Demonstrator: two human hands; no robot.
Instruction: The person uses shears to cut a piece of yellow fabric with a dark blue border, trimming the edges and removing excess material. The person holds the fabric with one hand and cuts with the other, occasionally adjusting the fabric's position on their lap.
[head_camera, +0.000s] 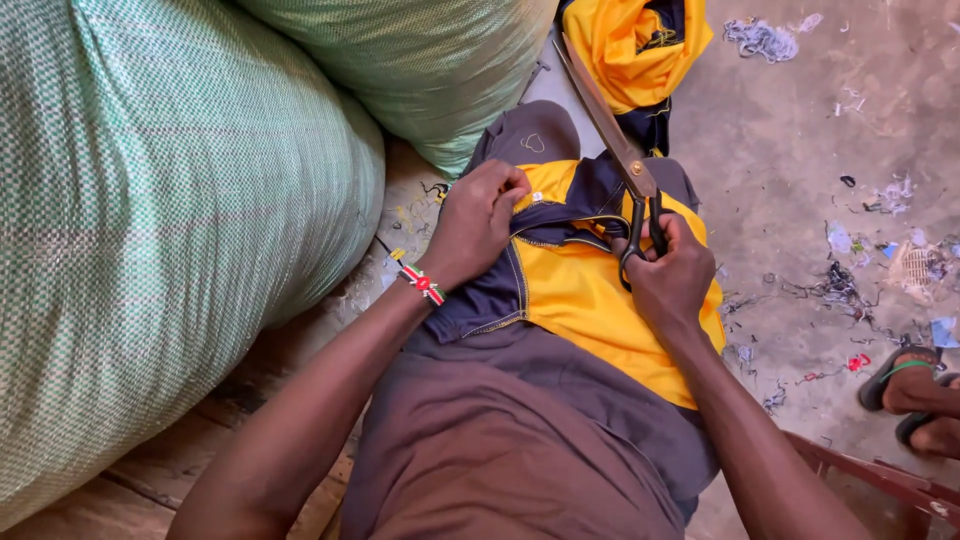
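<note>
Here, a yellow and navy garment (585, 290) is being held across the lap, its navy edge being pinched in the closed fingers of the left hand (478, 222), while just beside it the right hand (668, 275) is being kept wrapped through the black handles of a pair of large scissors (612, 140), whose blades are being pointed up and away from the knuckles. Beyond both hands, a second yellow and navy bundle (640, 45) is being left on the floor, with green woven sacks (170, 200) being stacked past the left hand.
</note>
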